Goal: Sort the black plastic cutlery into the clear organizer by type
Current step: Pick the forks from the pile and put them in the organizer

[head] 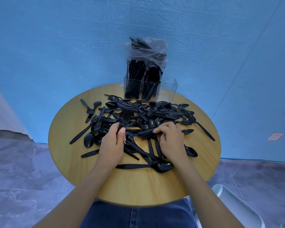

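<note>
A heap of black plastic cutlery (148,116), mostly spoons with some knives, lies spread across the round wooden table (138,186). My left hand (113,142) grips a stacked bunch of forks (124,116), tines pointing away from me. My right hand (170,137) has its fingers curled on a piece of cutlery (146,131) in the pile; I cannot tell its type. The clear organizer (169,88) stands at the table's far edge. Its left and middle compartments are packed with upright black cutlery, and its right compartment looks empty.
A clear plastic bag (146,50) holding more black cutlery sits behind and above the organizer, against the blue wall. A white chair (237,206) shows at lower right. The table edge is close to my lap.
</note>
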